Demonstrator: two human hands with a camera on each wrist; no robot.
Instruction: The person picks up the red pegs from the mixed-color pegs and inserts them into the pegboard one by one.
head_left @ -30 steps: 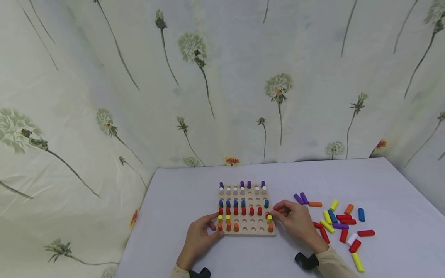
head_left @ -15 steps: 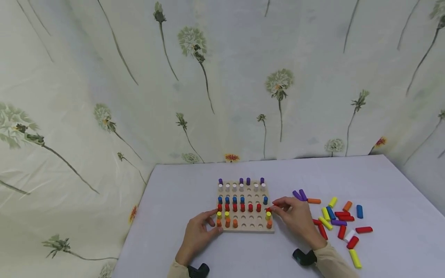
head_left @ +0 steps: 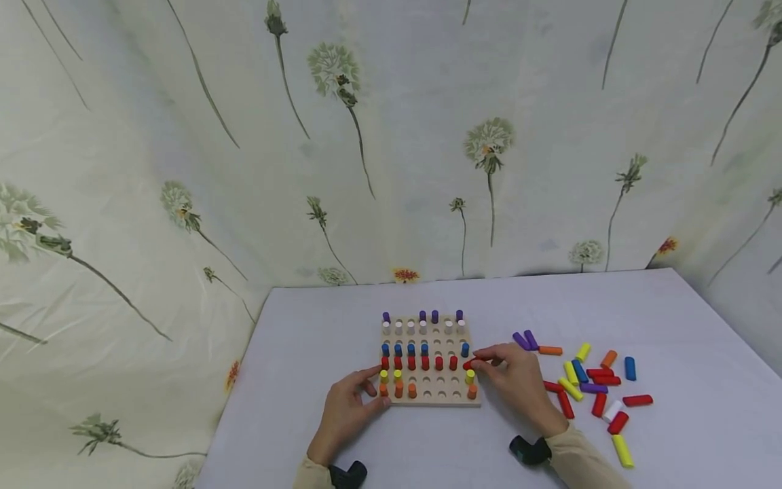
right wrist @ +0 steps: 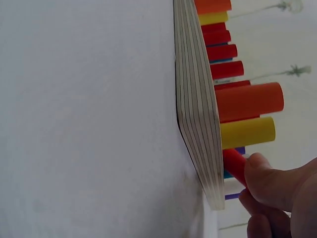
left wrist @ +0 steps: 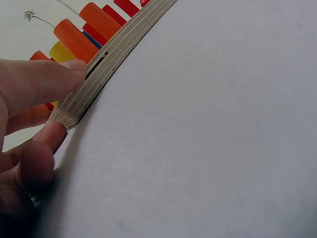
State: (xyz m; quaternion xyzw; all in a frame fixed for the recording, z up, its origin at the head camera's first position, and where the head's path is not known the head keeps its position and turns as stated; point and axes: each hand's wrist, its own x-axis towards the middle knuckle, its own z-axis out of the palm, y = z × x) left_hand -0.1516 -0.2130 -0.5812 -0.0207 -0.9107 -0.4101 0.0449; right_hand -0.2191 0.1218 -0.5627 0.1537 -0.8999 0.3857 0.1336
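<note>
A wooden pegboard (head_left: pixel 435 403) lies on the table, with upright coloured pegs in rows and several bare holes. My left hand (head_left: pixel 347 411) grips its near left corner, thumb on the front edge and fingers along the left side; the left wrist view shows the thumb (left wrist: pixel 49 82) against the layered edge. At the board's right side my right hand (head_left: pixel 516 380) pinches a red peg (right wrist: pixel 235 165) between thumb and finger. That peg is tilted, its lower end right at the board at the end of the red row, behind a yellow peg (right wrist: pixel 250 132).
Loose pegs in several colours lie on the white table right of the board, among them a blue peg (head_left: pixel 630 368), a white peg (head_left: pixel 613 410) and a yellow peg (head_left: pixel 622 451). A curtain with dandelion print (head_left: pixel 415 136) hangs behind the table.
The whole head view has shifted slightly, the table sitting a little higher in the picture. Both hands stay at the board; the red peg in my right hand shows more clearly, still tilted.
</note>
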